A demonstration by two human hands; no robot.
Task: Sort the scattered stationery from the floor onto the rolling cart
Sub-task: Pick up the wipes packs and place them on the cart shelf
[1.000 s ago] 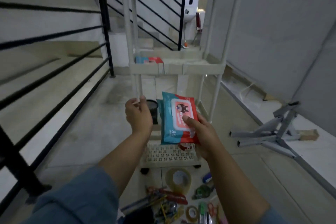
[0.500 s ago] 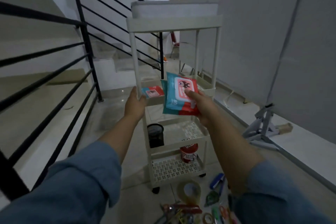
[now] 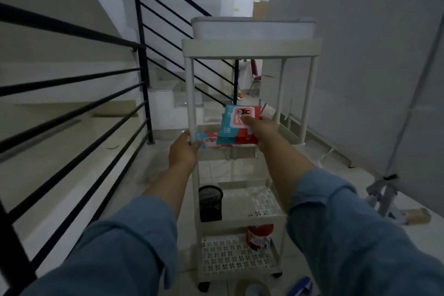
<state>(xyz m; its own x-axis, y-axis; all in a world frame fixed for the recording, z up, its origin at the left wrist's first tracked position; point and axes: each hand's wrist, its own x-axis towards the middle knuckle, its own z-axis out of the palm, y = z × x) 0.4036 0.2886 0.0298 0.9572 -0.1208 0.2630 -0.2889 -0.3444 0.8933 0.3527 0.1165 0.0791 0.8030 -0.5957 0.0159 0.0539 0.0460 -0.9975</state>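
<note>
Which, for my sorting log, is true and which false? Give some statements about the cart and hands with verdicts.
1. The right hand holds a blue-and-red wet-wipes pack at the second shelf of the white plastic rolling cart. True.
2. The left hand rests on the floor. False: it grips the cart's front-left post.
3. A black mesh pen cup stands on the third shelf. True.
4. The red-labelled can sits on the top shelf. False: it is on the bottom shelf.

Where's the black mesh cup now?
Head view, centre-low: the black mesh cup stands at the left end of the third shelf of the cart, up-left of the red can.
</note>
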